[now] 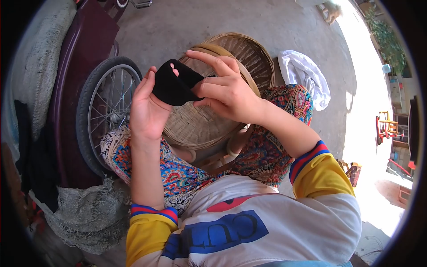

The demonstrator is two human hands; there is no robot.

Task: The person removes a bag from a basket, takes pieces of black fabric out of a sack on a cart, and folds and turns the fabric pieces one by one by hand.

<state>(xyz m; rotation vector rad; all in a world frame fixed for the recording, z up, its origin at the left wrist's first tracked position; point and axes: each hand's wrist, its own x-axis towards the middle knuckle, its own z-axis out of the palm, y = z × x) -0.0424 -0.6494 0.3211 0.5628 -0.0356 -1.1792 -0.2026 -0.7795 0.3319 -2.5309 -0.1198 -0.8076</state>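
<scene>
A small piece of black cloth (171, 86) with a slit in it is held up between my hands, above a round wicker basket. My left hand (150, 104) is at its left side, and some of its fingers are hidden behind or inside the cloth. Bits of finger show through the slit. My right hand (229, 91) pinches the cloth's right edge between thumb and fingers, its index finger stretched out above. Below them, the wicker basket (191, 127) stands between my knees.
Another wicker basket (251, 51) lies behind the first. White cloth (302, 73) is on the floor to the right. At left stand a spoked wheel (113, 104) and a maroon cart body (80, 84). A frayed woven sack (91, 216) lies at lower left.
</scene>
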